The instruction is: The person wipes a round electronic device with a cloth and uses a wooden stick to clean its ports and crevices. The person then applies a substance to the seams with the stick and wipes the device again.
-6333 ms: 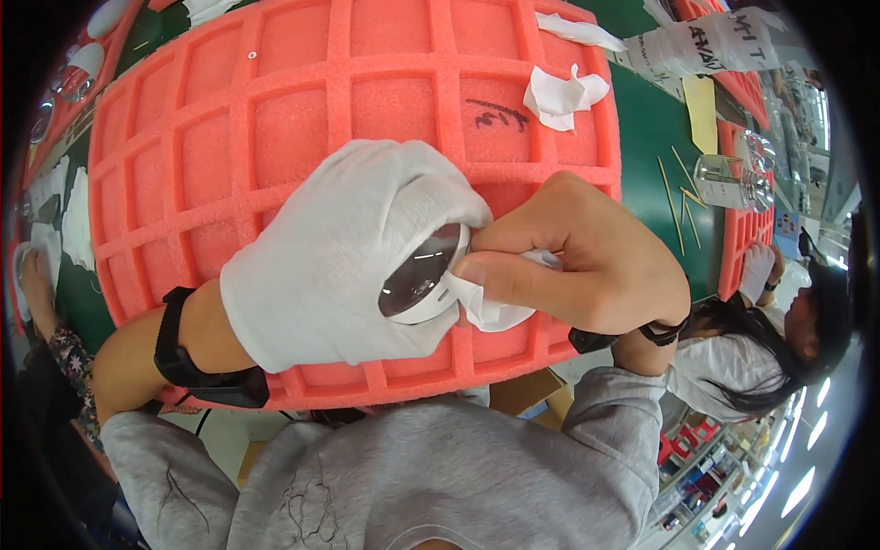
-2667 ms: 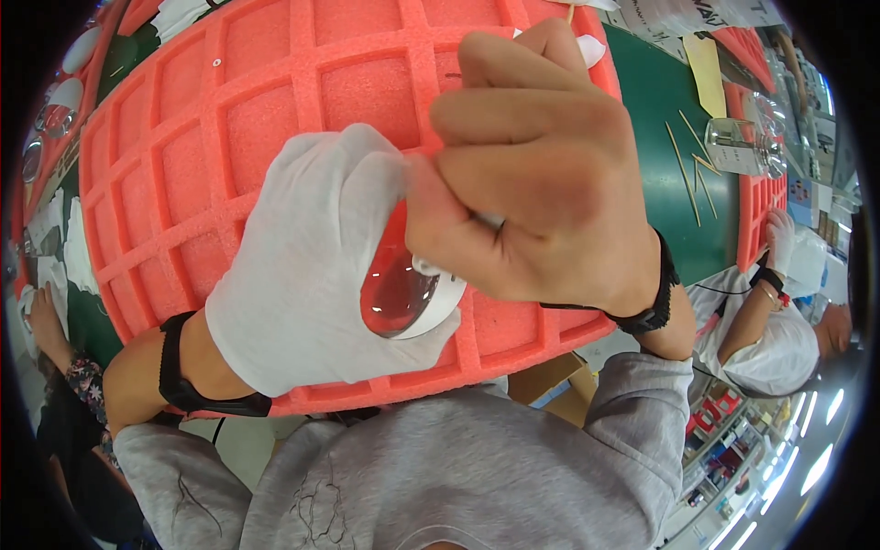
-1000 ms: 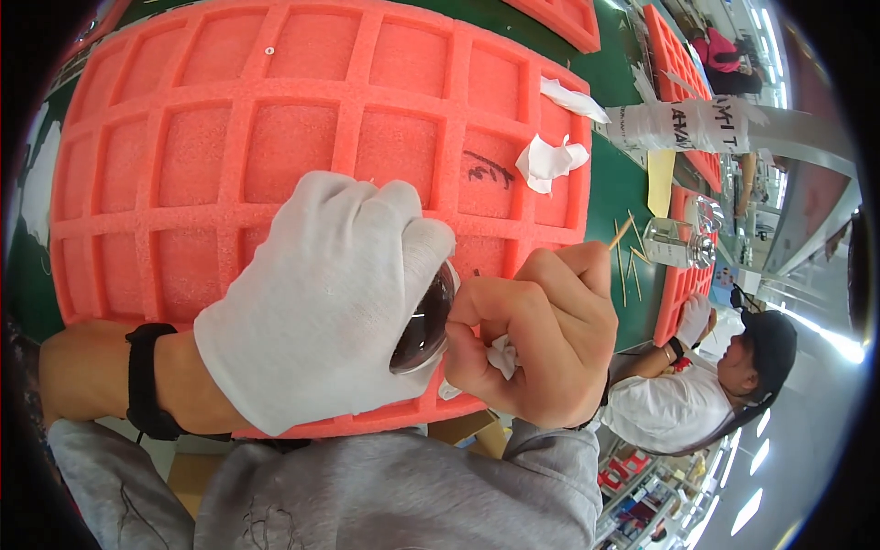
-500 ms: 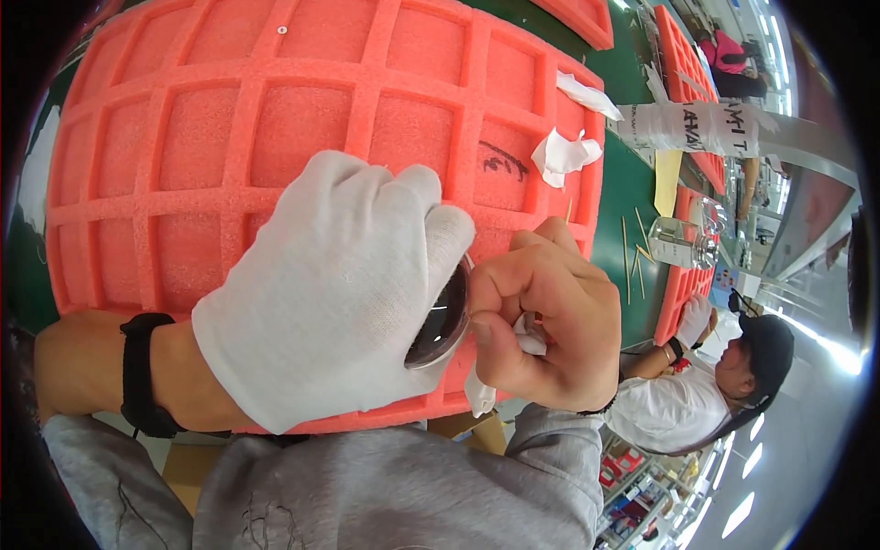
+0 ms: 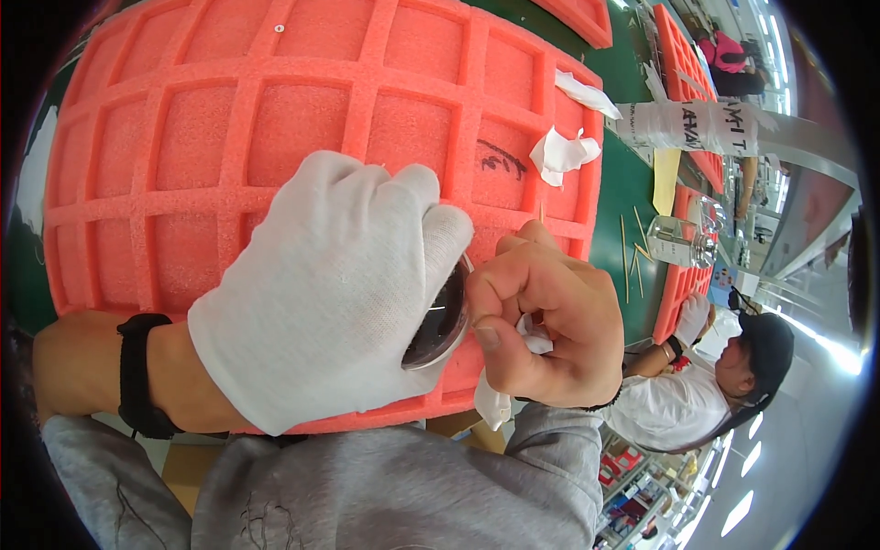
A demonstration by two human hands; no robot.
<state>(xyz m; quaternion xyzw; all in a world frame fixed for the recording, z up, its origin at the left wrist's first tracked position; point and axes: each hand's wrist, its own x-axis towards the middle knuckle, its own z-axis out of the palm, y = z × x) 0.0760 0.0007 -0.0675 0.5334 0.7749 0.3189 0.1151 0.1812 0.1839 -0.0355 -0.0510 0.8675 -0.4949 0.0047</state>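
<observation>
My left hand [image 5: 321, 284], in a white cloth glove, is closed around a round, dark, glossy lens [image 5: 443, 316] with a pale rim. Its palm and most of the lens are hidden by the glove. Beside it my bare right hand [image 5: 555, 321] is closed, thumb and forefinger pinched at the lens's right edge. White tissue [image 5: 495, 401] is tucked in that hand and hangs below it. A thin wooden stick [image 5: 541, 214] pokes out above the knuckles; its other end is hidden.
Beneath my hands lies a red foam tray [image 5: 362, 87] with square compartments. Crumpled tissues [image 5: 561, 156] sit at its right side. On the green table [image 5: 610, 243] are several wooden sticks [image 5: 626, 261] and a glass bottle [image 5: 678, 241]. A co-worker [image 5: 706, 390] sits at the right.
The stick's end above my right hand has shifted left, and the hanging tissue has swung slightly right and down. My left hand and the lens have hardly moved.
</observation>
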